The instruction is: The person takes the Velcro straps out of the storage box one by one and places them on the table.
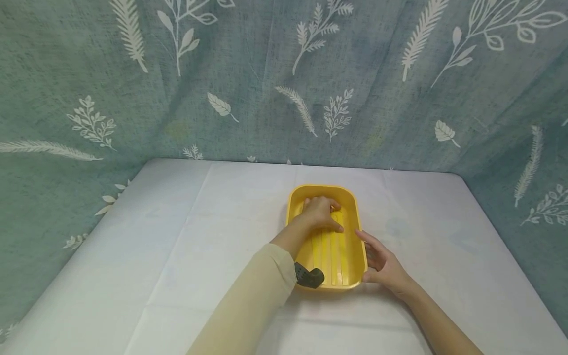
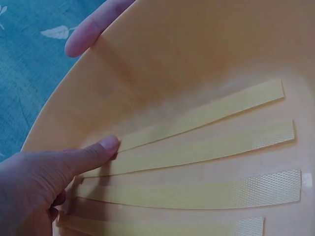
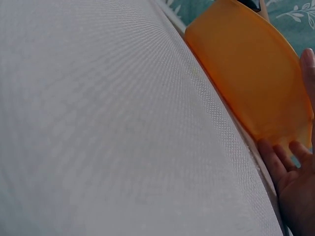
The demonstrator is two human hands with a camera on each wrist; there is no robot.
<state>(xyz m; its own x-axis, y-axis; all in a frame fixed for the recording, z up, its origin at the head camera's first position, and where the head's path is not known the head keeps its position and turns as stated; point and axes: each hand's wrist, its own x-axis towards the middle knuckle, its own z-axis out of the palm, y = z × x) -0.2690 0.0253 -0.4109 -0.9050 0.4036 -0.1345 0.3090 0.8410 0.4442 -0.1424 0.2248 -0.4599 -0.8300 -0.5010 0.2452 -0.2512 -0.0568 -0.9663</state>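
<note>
A yellow rectangular tray (image 1: 327,287) lies lengthwise on the white table. Several flat yellow strips (image 2: 206,191) run side by side along its floor, some with a crosshatched sheen at one end. My left hand (image 1: 318,213) is inside the tray near its far end, thumb and index finger spread apart. In the left wrist view, its thumb touches the end of one strip; the other fingers are partly hidden. Outside the tray, my right hand (image 1: 388,268) rests against the right wall, one fingertip at the rim and the others low on the side.
The white-covered table (image 1: 213,246) extends around the tray. Behind it and at both sides hangs a green-blue cloth (image 1: 266,79) with white leaf prints. A black device (image 1: 310,277) on the left wrist juts over the tray's near left corner.
</note>
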